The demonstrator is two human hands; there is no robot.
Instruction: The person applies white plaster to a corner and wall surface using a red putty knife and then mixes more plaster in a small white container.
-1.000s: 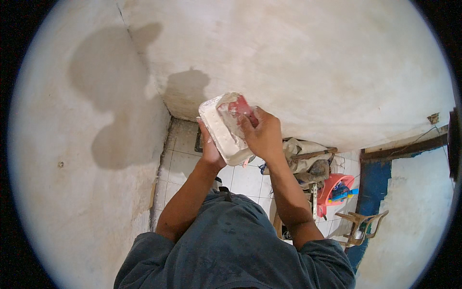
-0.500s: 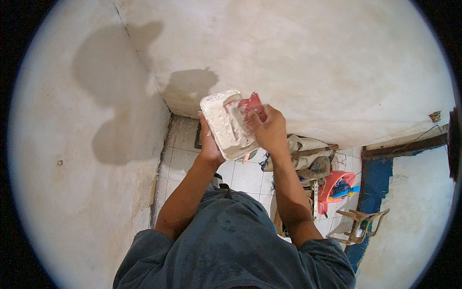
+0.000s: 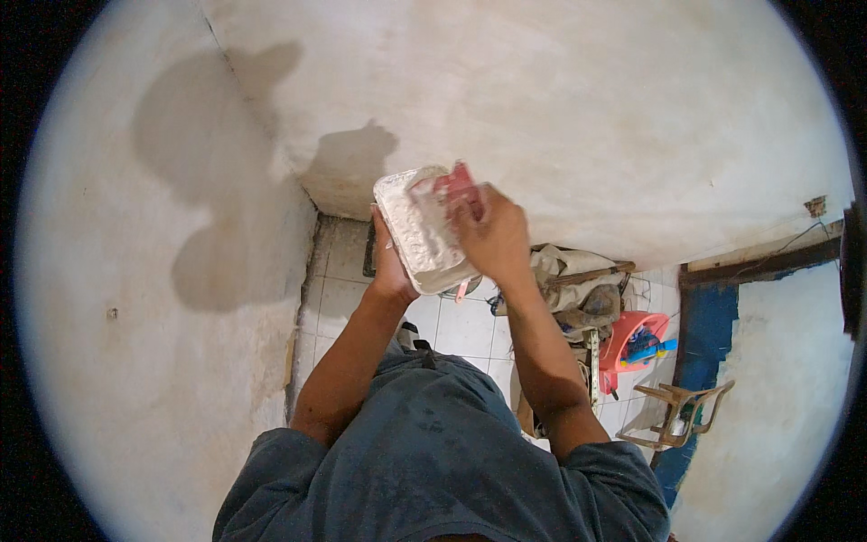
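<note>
Tray (image 3: 401,247) (smeared white) sits in left hand (image 3: 388,264), red scraper (image 3: 461,184) in right hand (image 3: 497,233).

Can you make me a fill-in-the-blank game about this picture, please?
1. The person's right hand holds a flat scraper coloured ____.
2. The shallow, rectangular white tray of pale paste is supported by the person's ____.
3. The big dark shape on the pale wall is a ____.
4. The whitish floor is covered with square ____.

Missing words: red; left hand; shadow; tiles.
</note>
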